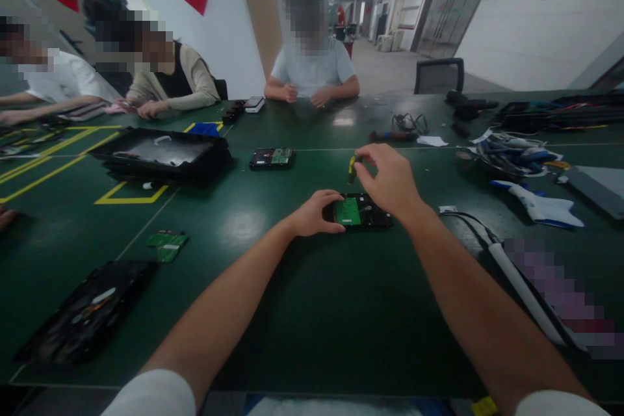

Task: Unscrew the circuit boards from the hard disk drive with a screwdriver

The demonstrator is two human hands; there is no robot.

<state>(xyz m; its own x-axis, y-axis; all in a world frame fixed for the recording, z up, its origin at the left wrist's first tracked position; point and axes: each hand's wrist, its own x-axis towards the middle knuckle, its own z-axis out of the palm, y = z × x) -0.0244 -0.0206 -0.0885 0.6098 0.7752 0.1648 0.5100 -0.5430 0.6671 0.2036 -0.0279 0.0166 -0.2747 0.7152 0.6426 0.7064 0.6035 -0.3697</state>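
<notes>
**Hard drive under our hands on the green counter**

Our left fingers were curled against the left edge of the hard drive, touching it and steadying it; the drive lay flat with its green circuit board facing up, directly between our two hands. Our left hand rested on the counter beside it. Our right fingers were pressed together in a pinch on a small yellow-and-black tool, held just above the far left corner of the drive; what kind of tool it was we could not tell. Our right hand hovered over the drive.

Further out lay a second drive, a black tray, loose green boards and a dark plate at left, with a heap of cables at right. Three other people sat along the far side of the counter, and a long corridor with ceiling lights ran behind them.
</notes>
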